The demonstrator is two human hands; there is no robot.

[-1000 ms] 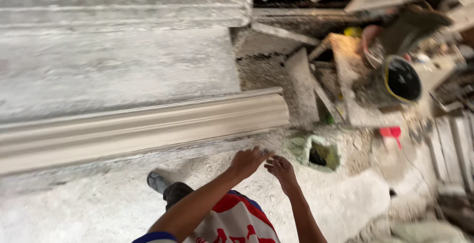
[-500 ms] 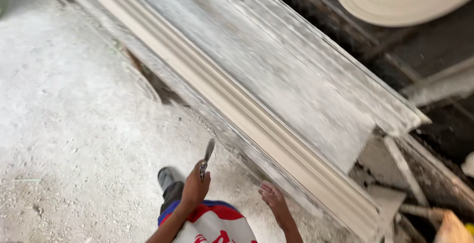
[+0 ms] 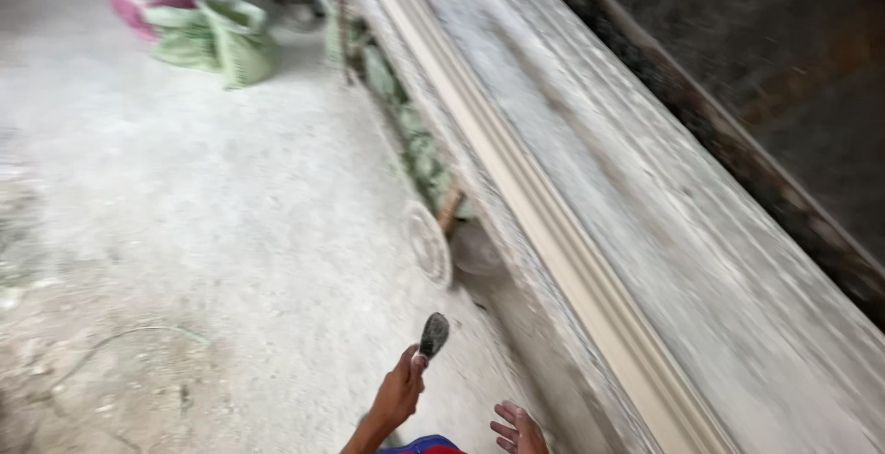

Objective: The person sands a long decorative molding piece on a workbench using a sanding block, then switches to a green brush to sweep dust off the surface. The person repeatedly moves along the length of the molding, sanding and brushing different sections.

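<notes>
Trowel (image 3: pixel 432 334), small and dark-bladed, stands blade-up in the left hand (image 3: pixel 398 394), fingers clenched round its handle, held out over the dusty floor (image 3: pixel 184 233) just beside the long workbench (image 3: pixel 701 260). Right hand (image 3: pixel 518 428) hangs empty, fingers spread, near the bench's edge. A pale moulding strip (image 3: pixel 553 224) lies lengthwise along that edge, probably for support.
</notes>
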